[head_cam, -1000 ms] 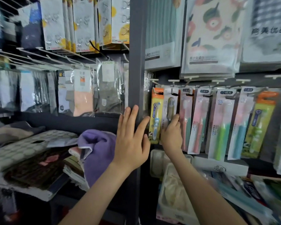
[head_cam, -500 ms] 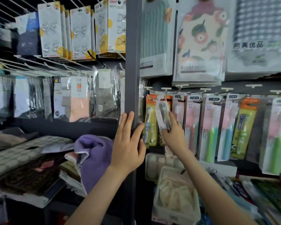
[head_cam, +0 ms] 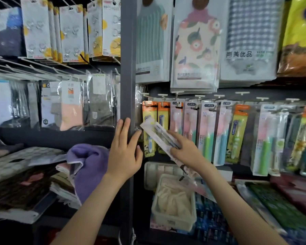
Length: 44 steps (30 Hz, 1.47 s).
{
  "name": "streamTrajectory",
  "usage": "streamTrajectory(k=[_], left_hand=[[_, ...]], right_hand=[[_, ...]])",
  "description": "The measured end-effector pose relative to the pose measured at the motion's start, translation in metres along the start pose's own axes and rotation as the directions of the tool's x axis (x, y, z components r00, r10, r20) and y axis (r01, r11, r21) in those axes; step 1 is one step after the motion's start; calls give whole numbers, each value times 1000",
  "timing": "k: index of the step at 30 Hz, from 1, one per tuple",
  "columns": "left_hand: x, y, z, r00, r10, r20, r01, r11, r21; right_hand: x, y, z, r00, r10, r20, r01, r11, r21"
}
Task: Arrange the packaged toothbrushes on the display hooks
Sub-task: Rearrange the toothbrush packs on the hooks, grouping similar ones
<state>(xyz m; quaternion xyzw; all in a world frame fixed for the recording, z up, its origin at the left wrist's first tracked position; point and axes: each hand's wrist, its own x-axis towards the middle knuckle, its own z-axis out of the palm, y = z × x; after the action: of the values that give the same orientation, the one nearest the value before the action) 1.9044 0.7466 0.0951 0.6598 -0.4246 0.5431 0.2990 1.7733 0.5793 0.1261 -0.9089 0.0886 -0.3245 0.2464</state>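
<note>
My right hand [head_cam: 185,150] grips a white toothbrush pack [head_cam: 156,133], tilted with its top end up and to the left, off the hooks. Behind it a row of packaged toothbrushes [head_cam: 207,131] hangs from white display hooks [head_cam: 200,96]: yellow-orange packs at the left, then pink and green ones, more to the right. My left hand [head_cam: 125,152] rests flat on the dark upright post [head_cam: 128,68] of the shelving, fingers spread around its edge, holding nothing.
Towel packs [head_cam: 195,46] hang above the toothbrushes. A white basket [head_cam: 173,218] with cream cloth sits below my right hand, boxed goods [head_cam: 281,206] to its right. Left of the post are hanging sock packs [head_cam: 71,105], hook cards [head_cam: 71,32], a purple towel [head_cam: 90,167] and folded cloths.
My right hand has pulled the white pack off its hook and swung it down and tilted to the left. The view has shifted lower and closer. My left hand stays on the post.
</note>
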Motion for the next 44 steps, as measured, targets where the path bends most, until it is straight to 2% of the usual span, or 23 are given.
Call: streamTrajectory(k=[4, 8, 11, 13, 16, 18, 20, 22, 24, 27, 28, 30, 32, 34, 40, 44], left_hand=[[0, 0, -1, 1000, 5, 14, -6, 999, 37], [-1, 2, -2, 1000, -6, 12, 6, 1000, 30], [-1, 3, -1, 1000, -12, 1, 12, 1000, 17], [-1, 3, -1, 1000, -10, -4, 10, 1000, 6], [-1, 2, 0, 1000, -15, -9, 15, 1000, -16], [-1, 2, -1, 1000, -13, -19, 12, 999, -32], [-2, 1, 0, 1000, -12, -27, 11, 999, -45], [-2, 0, 1, 1000, -13, -28, 12, 998, -55], [-1, 0, 2, 1000, -12, -25, 10, 998, -64], [-1, 0, 2, 1000, -14, -24, 13, 999, -50], [-2, 0, 2, 1000, -16, -26, 15, 999, -40], [-2, 0, 1, 1000, -10, -25, 10, 1000, -27], [-2, -1, 2, 1000, -6, -16, 6, 1000, -27], [-3, -1, 3, 1000, -10, -11, 10, 999, -32], [-3, -3, 2, 1000, -31, 1, 31, 998, -54], [-2, -1, 0, 999, -37, 15, 38, 999, -39]], right_hand=[[-28, 30, 16, 988, 154, 29, -152, 987, -55], [-50, 72, 32, 941, 274, 201, -235, 952, -199], [-61, 95, 39, 864, 357, 355, -218, 901, -375], [-67, 106, 46, 843, 400, 359, -191, 848, -495], [-70, 115, 58, 853, 423, 307, -138, 748, -649], [-69, 111, 63, 882, 386, 268, -113, 727, -677], [-65, 101, 65, 944, 281, 173, -102, 746, -658], [-52, 84, 65, 995, 104, 7, -81, 809, -582], [-32, 61, 64, 982, -42, -183, -54, 872, -487], [7, 36, 64, 892, -145, -429, -81, 881, -467], [19, 31, 63, 868, -117, -482, -131, 883, -450], [41, 23, 58, 844, 40, -535, -245, 916, -318], [57, 22, 57, 835, 202, -511, -336, 923, -185], [67, 25, 58, 831, 265, -489, -359, 927, -108], [79, 21, 52, 796, 250, -551, -356, 930, -92], [66, 20, 41, 796, 184, -577, -311, 942, -128]])
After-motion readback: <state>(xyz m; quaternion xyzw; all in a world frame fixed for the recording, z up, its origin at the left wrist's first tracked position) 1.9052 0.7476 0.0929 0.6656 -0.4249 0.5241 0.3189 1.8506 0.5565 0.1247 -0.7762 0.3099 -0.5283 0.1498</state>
